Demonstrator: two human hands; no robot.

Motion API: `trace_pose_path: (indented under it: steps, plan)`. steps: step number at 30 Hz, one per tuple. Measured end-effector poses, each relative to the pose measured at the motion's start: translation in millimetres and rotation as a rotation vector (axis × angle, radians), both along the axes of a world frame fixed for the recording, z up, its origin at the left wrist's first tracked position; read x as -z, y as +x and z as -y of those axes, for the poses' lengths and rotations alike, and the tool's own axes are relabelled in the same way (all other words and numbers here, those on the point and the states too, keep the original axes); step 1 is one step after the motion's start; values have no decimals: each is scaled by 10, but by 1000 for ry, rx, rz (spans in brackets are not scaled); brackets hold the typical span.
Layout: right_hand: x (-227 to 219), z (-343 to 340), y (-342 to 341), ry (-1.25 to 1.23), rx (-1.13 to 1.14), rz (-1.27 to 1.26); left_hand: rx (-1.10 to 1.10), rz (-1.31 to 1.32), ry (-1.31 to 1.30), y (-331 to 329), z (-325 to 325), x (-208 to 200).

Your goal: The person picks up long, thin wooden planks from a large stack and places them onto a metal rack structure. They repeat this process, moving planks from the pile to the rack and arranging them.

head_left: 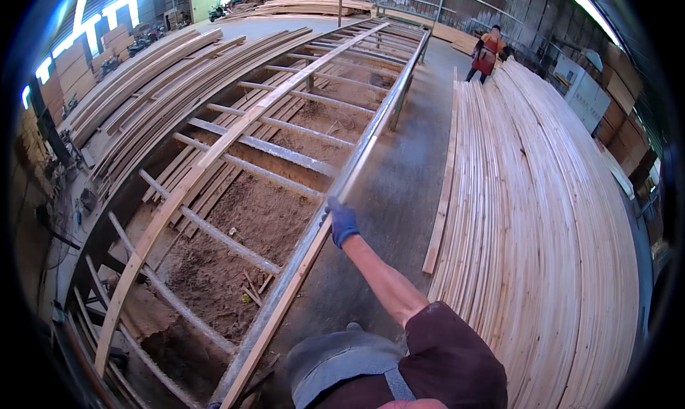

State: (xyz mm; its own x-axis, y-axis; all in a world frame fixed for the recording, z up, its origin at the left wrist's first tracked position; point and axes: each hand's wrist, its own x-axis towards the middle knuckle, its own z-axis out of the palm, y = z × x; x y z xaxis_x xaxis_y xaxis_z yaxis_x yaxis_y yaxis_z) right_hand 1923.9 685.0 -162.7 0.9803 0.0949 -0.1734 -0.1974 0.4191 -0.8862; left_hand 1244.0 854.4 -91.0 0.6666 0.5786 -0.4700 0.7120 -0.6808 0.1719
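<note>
My right hand [342,223], in a blue glove, reaches forward from the lower right with the arm stretched out. Its fingers are closed around a long, narrow wooden board [296,275]. This board lies lengthwise along the near metal rail [378,116] of a long roller frame. A second long plank [196,173] rests across the frame's rollers [232,245], to the left of my hand and apart from it. My left hand is out of the picture.
A wide stack of long boards [531,216] lies to my right, with a single board [442,195] along its near side. A person [486,52] in a red apron stands at its far end. More lumber [207,88] lies left of the frame; sawdust [264,202] covers the ground beneath the rollers.
</note>
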Motion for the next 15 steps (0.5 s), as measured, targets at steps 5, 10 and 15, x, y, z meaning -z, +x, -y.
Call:
trace_pose_path:
  steps: [5,10,15]
  plan:
    - [512,-437,95,26,-130,-89,123,236,83,174,-422,146]
    - [3,-291,-160,-533,-342,-78,179,345,52,594,-955,232]
    - [-34,194,-1017,-506,-406,-61,423,355,91,690,-1256,792]
